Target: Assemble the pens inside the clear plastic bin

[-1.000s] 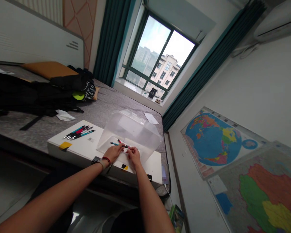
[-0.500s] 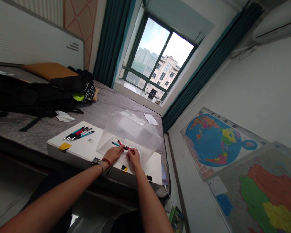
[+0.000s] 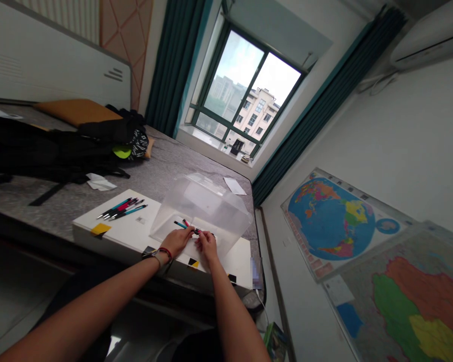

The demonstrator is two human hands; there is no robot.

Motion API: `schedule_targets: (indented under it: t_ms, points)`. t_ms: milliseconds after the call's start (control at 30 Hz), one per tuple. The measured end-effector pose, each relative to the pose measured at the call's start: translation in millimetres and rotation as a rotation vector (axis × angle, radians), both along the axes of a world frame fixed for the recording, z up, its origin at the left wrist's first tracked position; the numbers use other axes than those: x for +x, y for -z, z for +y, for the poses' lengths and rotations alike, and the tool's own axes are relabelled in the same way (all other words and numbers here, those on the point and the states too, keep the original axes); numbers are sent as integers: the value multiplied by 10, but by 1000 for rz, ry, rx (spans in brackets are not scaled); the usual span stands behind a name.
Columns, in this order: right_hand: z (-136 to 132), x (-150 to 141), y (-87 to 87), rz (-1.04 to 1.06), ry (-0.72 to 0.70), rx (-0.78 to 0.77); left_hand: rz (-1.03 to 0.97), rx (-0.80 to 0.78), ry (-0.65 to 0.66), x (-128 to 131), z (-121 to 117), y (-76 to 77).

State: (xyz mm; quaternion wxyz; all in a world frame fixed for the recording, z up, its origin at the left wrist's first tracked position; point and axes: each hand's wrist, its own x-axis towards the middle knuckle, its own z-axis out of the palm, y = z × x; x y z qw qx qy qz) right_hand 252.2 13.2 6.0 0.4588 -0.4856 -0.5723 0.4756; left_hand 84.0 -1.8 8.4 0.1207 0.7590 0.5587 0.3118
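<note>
My left hand (image 3: 178, 240), with a watch and a red band at the wrist, is closed in a pinch at the front of the clear plastic box (image 3: 206, 201). Against its fingertips a blue pen (image 3: 180, 224) and a red pen (image 3: 185, 222) slant out past the far side. My right hand (image 3: 207, 245) is pinched on the other end of a pen, right beside the left fingertips. Fingers hide where the pens end. On the white carton (image 3: 130, 229) underneath, several blue, red and black pens (image 3: 123, 208) lie in a loose group on the left.
The carton stands on a grey marbled bed-like surface (image 3: 173, 158). Black bags (image 3: 53, 151) and a crumpled tissue (image 3: 100, 182) lie left. A white sheet (image 3: 234, 186) sits behind the box. A pixelated object (image 3: 255, 273) with a cable is at the right edge.
Both hands stay close together at the pens, with only a tiny shift of the right fingers. The box and the loose pens have not moved.
</note>
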Motion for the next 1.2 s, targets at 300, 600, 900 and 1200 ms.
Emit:
schedule_targets:
  t_ms: [300,600,900,1200]
  points:
    - [2,20,-5,-8,94,-11,25,11,5,-4,-12,-25]
    - [17,23,-22,38,226,22,3,-3,-9,-2,-25,-43]
    - [15,32,-7,92,243,14,26,2,-15,-6,-29,-50]
    - [-11,42,-28,-155,25,91,-15,3,-10,-3,-49,-53]
